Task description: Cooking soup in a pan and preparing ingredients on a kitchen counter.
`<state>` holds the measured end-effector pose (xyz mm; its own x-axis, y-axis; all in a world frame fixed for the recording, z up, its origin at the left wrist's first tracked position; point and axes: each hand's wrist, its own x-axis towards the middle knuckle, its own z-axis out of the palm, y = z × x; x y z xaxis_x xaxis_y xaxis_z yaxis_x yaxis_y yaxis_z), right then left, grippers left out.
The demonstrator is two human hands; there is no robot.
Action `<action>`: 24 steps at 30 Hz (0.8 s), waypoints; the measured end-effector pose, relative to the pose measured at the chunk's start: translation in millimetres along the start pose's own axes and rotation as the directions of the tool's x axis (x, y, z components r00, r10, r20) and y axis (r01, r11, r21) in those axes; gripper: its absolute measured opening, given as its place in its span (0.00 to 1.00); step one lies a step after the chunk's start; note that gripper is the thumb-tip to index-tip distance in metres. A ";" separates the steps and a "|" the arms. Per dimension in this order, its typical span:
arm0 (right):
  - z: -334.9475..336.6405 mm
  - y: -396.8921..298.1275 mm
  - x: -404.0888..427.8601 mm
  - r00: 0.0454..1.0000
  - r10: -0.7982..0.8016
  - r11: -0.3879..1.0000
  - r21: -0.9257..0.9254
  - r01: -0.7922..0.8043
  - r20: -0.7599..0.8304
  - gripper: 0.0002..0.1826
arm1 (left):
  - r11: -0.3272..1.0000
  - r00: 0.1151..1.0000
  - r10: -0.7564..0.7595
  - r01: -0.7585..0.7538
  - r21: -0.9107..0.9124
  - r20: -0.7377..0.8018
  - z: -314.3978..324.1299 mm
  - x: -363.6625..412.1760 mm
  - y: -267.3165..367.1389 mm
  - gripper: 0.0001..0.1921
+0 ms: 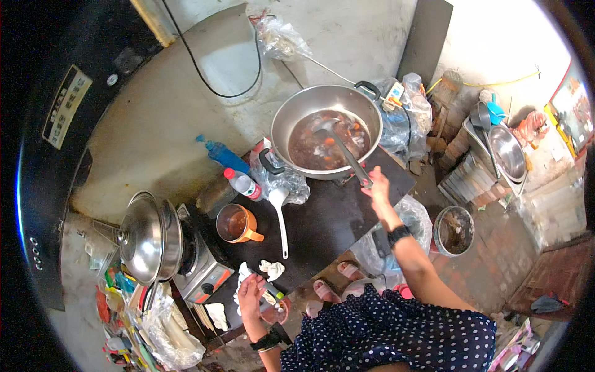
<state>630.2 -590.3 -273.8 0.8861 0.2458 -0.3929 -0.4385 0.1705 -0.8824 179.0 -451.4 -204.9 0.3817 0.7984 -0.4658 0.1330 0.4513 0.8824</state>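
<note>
My right hand (379, 188) grips the handle end of a metal ladle (346, 151). Its bowl rests in brownish liquid with orange pieces, inside a large stainless steel pot (286, 123). The pot has black side handles and stands on a dark tabletop (325, 223). Lower left, my left hand (251, 295) hovers by the table's front edge, fingers loosely bent, with no held thing visible. Crumpled white tissue (272, 269) lies near it, as does a grey and green object (274, 290), partly hidden. A white ladle (281, 218) and an orange mug (248, 228) with brown liquid sit between the hands.
A lidded steel pot (144, 237) sits on a gas stove (204, 279) at left. Behind the mug are a red-capped plastic bottle (244, 183) and a blue bottle (228, 156). A bucket (453, 232) stands on the floor at right. A dark range hood (42, 186) curves along the left.
</note>
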 end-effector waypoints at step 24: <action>29.1 -188.6 -106.0 0.651 -0.384 -0.273 -0.754 0.597 0.655 0.25 | 0.970 0.983 0.070 -0.107 -0.219 -0.169 -57.1 -7.1 -18.4 0.13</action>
<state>614.6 -620.7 -58.2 0.6472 0.7193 0.2525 0.7621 -0.6194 -0.1887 121.5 -442.6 -221.5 0.2298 0.8838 -0.4075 -0.1117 0.4399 0.8911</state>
